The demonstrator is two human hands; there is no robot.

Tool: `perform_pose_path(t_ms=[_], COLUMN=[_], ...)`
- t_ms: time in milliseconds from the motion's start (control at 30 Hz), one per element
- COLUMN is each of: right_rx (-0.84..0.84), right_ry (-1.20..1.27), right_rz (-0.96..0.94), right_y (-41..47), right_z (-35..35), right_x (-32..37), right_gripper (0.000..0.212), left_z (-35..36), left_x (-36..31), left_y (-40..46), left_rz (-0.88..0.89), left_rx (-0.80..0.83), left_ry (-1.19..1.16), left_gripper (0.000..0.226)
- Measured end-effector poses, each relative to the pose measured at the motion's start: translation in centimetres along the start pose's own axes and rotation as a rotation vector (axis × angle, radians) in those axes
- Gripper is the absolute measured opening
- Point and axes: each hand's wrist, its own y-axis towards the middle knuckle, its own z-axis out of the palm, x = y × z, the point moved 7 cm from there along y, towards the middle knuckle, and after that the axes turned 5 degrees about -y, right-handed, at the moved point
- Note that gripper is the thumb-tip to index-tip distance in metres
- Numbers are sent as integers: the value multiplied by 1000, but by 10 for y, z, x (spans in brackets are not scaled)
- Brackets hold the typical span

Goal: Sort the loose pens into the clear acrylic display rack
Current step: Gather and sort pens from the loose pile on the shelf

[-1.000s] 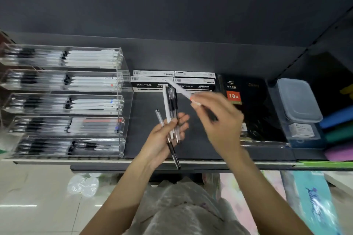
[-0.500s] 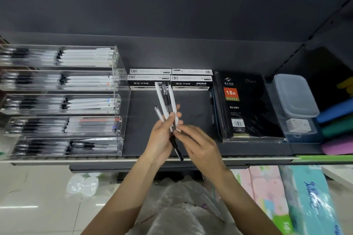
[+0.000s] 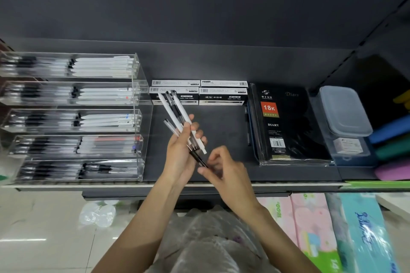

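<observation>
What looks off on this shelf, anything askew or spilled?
Nothing spilled or damaged. Only the pens in the left hand are uneven, one black tip sticking out low toward the right hand. The acrylic rack rows look orderly.

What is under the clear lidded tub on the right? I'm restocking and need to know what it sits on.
The lidded tub sits on a second clear box holding a small white labelled pack. The rest of that box's contents are covered by the tub above.

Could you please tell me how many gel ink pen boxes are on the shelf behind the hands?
4, in a two-by-two block against the back wall: back left, back right, front left, front right. The held pens partly cover the front left one; more could be hidden underneath.
</observation>
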Motion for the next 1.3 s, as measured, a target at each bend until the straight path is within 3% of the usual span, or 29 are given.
perform_pose_path(t_ms=[67,100,233,367,500,633,733,1033,1133,1300], right_rx=[42,43,35,-116,36,175,142,75,77,129], right_ry=[361,427,477,716,588,374,411,565,589,651], right_rz=[103,114,130,267,218,240,266,315,272,235], right_y=[-1,-2,-1,16,41,62,70,70,68,66], right_z=[0,-4,-32,-79,-93,-81,-74,-60,-58,-57], right_x=[-6,-8,-16,-39,-28,-21,-23,-41,-41,-35], right_gripper=[16,13,10,18,11,20,22,19,18,21], left_z=[3,2,-10,-27,-23,-5,2,8,11,7], left_x=[-5,-8,-19,-19,3,27,31,36,40,50], left_y=[2,3,8,15,7,-6,-11,-18,-20,-27], left_rz=[23,39,69,-4,-116,-154,-126,-42,-60,-224], left_rx=[15,14,-18,-92,-34,124,180,289,315,309], left_ry=[6,0,-54,111,426,680,863,1130,1127,766], left_gripper=[20,21,21,20,19,20,22,14,12,21])
